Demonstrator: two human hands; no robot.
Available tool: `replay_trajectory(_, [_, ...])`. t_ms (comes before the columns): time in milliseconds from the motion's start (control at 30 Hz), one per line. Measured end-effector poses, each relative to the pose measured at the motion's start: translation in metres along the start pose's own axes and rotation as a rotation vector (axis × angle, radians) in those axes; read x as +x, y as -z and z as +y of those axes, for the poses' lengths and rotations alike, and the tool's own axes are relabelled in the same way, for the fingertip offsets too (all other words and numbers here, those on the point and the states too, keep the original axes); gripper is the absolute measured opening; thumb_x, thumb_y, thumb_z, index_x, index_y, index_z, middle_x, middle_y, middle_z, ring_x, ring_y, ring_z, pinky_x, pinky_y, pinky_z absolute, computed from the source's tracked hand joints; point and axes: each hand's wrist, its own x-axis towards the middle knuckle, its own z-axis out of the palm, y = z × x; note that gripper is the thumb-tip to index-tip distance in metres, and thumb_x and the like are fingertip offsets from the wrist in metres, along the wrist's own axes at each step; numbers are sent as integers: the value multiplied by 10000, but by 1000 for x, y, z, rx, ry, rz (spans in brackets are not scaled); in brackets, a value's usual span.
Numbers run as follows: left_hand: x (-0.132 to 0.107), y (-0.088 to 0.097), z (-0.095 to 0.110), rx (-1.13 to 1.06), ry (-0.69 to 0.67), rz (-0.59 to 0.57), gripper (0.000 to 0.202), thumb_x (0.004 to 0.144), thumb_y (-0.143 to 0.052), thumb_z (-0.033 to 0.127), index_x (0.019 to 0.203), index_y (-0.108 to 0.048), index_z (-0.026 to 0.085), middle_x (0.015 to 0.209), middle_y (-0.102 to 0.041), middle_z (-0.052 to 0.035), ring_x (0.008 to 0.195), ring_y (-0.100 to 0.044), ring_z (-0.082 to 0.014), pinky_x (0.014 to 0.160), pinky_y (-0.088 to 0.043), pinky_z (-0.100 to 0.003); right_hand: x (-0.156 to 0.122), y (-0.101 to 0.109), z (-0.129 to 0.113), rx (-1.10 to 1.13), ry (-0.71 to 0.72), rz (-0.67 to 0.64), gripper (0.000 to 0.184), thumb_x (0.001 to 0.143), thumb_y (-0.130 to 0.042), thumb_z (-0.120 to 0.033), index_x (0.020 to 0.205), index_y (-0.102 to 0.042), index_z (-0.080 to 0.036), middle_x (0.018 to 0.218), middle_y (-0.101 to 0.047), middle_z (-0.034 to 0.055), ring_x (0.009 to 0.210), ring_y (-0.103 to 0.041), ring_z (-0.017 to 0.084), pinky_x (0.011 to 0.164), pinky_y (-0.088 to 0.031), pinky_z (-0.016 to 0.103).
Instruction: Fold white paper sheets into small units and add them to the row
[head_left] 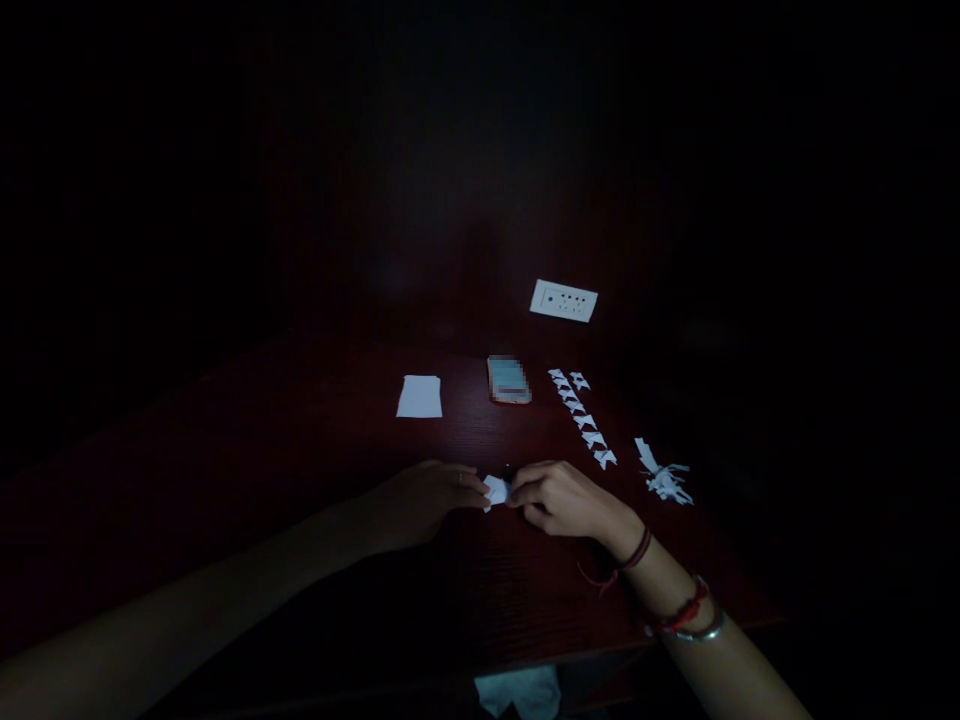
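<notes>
Near the front of the dark red table [480, 570], a small piece of folded white paper [495, 491] is held between my two hands. My left hand [431, 500] pinches its left side between thumb and fingers. The right edge is gripped by my right hand [555, 498], with the fingers bent inward. Parts of the paper are hidden behind the fingertips. To the right, several small folded paper pieces [583, 420] lie in a slanting row, with one more folded piece [580, 381] beside its far end.
A stack of white paper [420, 397] lies beyond my left hand. A phone-like object [509, 380], its surface blurred, sits right of it. Paper scraps [667, 482] are heaped at the right. A white socket panel [564, 300] is at the back. Surroundings are very dark.
</notes>
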Motion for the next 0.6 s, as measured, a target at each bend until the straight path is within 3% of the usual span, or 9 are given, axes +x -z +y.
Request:
replay_trajectory(367, [1,0,-4,-68,-81,29,511,712,-375,-38,1089,-470,294,1153,-469,27,1088,-384,-145,896,-320,-321,-2,-3,4,75,-25,63,303,727,-425,-99,957,-598,-195,867,-569,15,722,-525,96,698,-386,194])
replay_trajectory(500, [2,2,-1,-19,-59,6,487,723,-404,-13,1083,-476,307,1126,-474,15,1036,-423,-157,864,-332,-326,-1,-3,4,103,-23,56,248,721,-441,-102,868,-627,-175,817,-568,18,695,-522,95,678,-388,192])
replay_trajectory(600, [2,2,1,6,-39,4,463,736,-413,10,1091,-472,301,1119,-481,7,1021,-434,-166,856,-330,-332,3,-2,6,157,-72,148,238,735,-435,-102,865,-623,-168,808,-567,25,706,-521,101,682,-393,205])
